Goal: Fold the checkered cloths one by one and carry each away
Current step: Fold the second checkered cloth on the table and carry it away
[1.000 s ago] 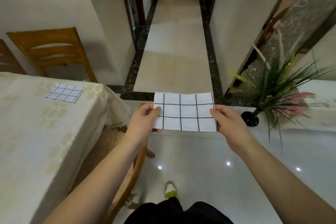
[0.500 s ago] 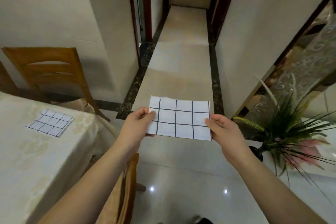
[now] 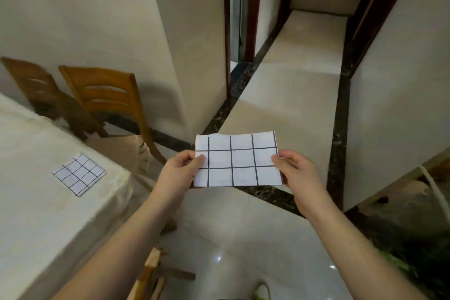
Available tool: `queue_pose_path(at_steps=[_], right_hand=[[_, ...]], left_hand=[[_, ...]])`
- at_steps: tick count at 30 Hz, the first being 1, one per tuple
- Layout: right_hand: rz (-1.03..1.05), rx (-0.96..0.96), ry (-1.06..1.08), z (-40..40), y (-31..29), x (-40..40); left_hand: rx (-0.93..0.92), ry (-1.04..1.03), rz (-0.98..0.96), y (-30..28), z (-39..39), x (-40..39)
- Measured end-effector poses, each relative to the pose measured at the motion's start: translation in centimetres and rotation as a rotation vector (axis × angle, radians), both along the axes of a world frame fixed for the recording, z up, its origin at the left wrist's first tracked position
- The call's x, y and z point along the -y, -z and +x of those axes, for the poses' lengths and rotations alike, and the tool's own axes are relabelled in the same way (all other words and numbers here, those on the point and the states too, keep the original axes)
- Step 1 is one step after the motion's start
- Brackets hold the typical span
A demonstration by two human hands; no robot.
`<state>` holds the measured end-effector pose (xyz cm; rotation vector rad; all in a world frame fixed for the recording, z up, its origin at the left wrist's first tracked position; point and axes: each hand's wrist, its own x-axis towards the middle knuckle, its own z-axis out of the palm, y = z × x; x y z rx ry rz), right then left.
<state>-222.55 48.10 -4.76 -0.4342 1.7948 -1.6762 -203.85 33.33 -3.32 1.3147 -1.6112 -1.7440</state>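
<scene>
A pale tiled floor (image 3: 287, 95) with dark marble borders is stretching ahead into a corridor between cream walls and dark red door frames. On the left, a table (image 3: 36, 202) draped in a cream cloth is taking up the lower corner, and two wooden chairs (image 3: 107, 95) are standing just beyond it against the wall. A third chair's wooden back is showing at the bottom, near the left forearm. At the lower right edge, dark green leaves of a plant (image 3: 414, 256) are poking into view.

Both arms are reaching forward over the floor. The left hand (image 3: 180, 173) is pinching the left edge of a folded checkered cloth (image 3: 237, 159), thumb on top, and the right hand (image 3: 298, 173) is gripping its right edge the same way, so the cloth is hanging flat in the air between them. A second checkered cloth (image 3: 79, 174) is lying flat on the table, well apart from the hands.
</scene>
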Motion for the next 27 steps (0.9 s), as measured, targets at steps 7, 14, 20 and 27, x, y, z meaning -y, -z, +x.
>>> queue_pose_path(at_steps=[7, 14, 20, 27], right_hand=[[0.021, 0.031, -0.153, -3.6, 1.2, 6.0], [0.040, 0.018, -0.352, -3.4, 2.6, 14.8], [0.089, 0.003, -0.517, -2.1, 3.4, 23.2], [0.141, -0.035, -0.626, -2.0, 3.8, 30.2]], left_hand=[[-0.007, -0.192, 0.031, -0.2, -1.6, 2.4], [-0.017, -0.400, -0.030, 1.0, 0.2, 6.8], [-0.028, -0.554, -0.088, 2.5, 2.4, 11.7], [0.032, -0.625, -0.073, 3.1, 3.1, 16.5]])
